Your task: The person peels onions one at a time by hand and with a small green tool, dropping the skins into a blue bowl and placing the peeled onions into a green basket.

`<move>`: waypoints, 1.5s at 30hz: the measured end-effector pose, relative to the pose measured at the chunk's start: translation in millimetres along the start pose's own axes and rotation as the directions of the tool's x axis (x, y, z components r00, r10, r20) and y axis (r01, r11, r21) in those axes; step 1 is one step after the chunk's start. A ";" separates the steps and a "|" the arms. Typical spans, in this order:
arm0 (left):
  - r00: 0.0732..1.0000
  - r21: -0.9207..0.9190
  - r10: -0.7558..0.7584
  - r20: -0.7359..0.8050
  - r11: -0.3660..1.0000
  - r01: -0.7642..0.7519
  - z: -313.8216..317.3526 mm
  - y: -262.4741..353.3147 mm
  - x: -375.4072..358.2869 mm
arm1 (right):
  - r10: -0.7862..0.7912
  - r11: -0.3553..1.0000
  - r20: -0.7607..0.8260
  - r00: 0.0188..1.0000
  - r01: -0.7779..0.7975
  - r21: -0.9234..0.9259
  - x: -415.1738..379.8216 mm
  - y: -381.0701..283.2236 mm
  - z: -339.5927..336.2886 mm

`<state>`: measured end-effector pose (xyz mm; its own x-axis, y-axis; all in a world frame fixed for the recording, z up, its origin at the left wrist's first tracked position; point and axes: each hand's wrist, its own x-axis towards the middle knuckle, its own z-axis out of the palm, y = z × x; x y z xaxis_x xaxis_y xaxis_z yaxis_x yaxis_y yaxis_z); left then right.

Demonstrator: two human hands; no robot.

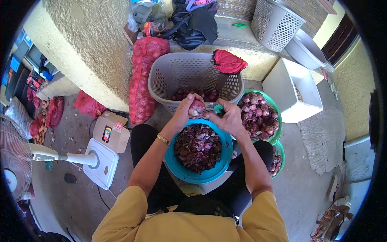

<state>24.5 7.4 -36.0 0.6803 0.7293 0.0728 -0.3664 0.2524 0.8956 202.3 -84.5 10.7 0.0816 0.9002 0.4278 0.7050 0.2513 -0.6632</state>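
Observation:
My left hand (pixel 184 112) is closed around a red onion (pixel 197 109), held above a blue basin (pixel 170 161). My right hand (pixel 230 117) grips a small knife with a teal handle (pixel 218 109), its thumb close to the onion; the blade is hardly visible. Dry purple onion skins (pixel 197 148) fill much of the basin, which sits between the knees. Just beyond the hands, a grey perforated laundry basket (pixel 161 76) has red onions (pixel 207 95) at its bottom. Beside my right hand stands a green basket (pixel 278 115) heaped with onions (pixel 258 117).
A second green basket (pixel 283 163) of onions is by the right knee. A red mesh sack (pixel 145 76) of onions leans at the left. A white box (pixel 288 92) stands at right, a red cloth (pixel 229 61) hangs on the basket rim, and a fan (pixel 52 155) stands left.

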 end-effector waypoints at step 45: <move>0.996 0.473 -0.076 0.049 0.880 0.044 -2.3 13.3 -4.6 | -0.176 0.984 0.062 0.982 0.177 -0.011 1.2 -2.5 8.0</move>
<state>15.1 8.9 -25.4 0.7369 0.6756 0.0259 0.0079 -0.0469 0.9989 195.0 -81.2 7.9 -0.0877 0.8622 0.4989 0.7159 0.4028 -0.5703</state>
